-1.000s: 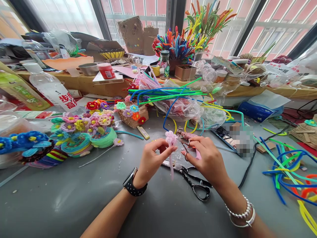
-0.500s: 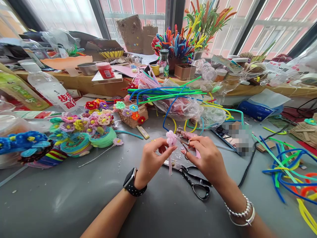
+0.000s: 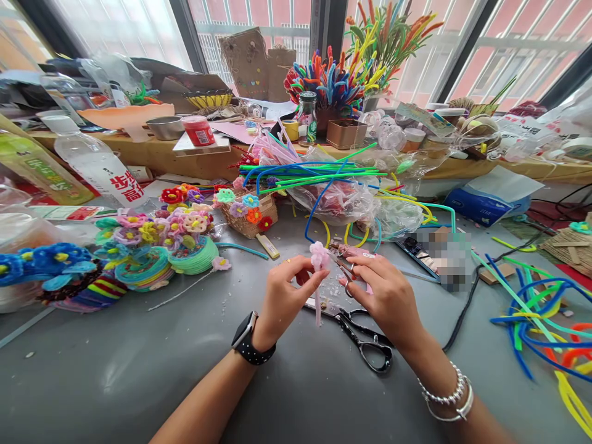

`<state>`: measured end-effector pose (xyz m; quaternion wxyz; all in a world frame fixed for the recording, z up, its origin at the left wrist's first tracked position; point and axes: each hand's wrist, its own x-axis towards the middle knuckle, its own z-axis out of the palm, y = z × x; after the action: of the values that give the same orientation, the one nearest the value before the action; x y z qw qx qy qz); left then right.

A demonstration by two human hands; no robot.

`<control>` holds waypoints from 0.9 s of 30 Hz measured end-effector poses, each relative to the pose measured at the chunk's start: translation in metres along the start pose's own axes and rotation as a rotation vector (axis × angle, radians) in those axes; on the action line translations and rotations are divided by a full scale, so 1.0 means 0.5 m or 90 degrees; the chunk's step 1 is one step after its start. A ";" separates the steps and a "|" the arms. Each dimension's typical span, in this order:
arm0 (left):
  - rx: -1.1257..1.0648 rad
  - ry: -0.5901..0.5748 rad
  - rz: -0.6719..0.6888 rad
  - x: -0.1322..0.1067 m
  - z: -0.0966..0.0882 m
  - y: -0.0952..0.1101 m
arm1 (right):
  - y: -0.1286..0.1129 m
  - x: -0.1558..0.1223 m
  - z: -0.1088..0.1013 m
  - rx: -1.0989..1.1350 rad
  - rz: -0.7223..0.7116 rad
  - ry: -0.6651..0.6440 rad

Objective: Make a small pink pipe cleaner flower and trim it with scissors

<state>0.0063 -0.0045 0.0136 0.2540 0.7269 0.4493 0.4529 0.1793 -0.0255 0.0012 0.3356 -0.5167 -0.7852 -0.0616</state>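
My left hand [image 3: 291, 296] pinches a pale pink pipe-cleaner flower [image 3: 319, 255] between thumb and fingers; its fuzzy stem hangs down below the fingers. In my right hand [image 3: 382, 287] is a small pair of scissors [image 3: 341, 265], with fingers through the handle loops and the blades pointing at the flower's right side. Whether the blades touch the flower I cannot tell. Under my hands lies a larger pair of black-handled scissors [image 3: 365, 339], flat on the grey table [image 3: 296, 394]. Small pink trimmings are scattered around it. A pink tool [image 3: 351, 251] lies partly hidden behind my right hand.
To the left stand finished fuzzy flowers [image 3: 173, 225] in coiled pots and a small woven basket [image 3: 250, 216]. Behind are bundled green and blue pipe cleaners [image 3: 314, 176] on plastic bags. A phone [image 3: 419, 256] and a tangle of coloured pipe cleaners [image 3: 546, 308] lie to the right.
My right hand has shifted slightly, its fingers a little more closed around the small scissors' handles. The left hand keeps the flower in nearly the same place.
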 end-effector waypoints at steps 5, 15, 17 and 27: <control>0.007 0.004 0.001 0.000 0.000 0.002 | -0.001 0.000 0.002 0.005 -0.003 0.018; -0.028 -0.002 -0.039 0.001 -0.001 -0.002 | 0.001 0.001 0.004 -0.001 0.043 0.029; -0.058 -0.015 -0.062 0.001 -0.001 -0.004 | 0.008 -0.001 0.008 -0.004 0.065 0.005; -0.288 -0.005 -0.171 0.010 -0.002 -0.008 | 0.018 -0.015 0.036 0.016 0.078 -0.046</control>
<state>0.0049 0.0015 0.0131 0.4693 0.5875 0.4281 0.5013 0.1804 -0.0194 -0.0191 0.3166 -0.5612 -0.7646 -0.0126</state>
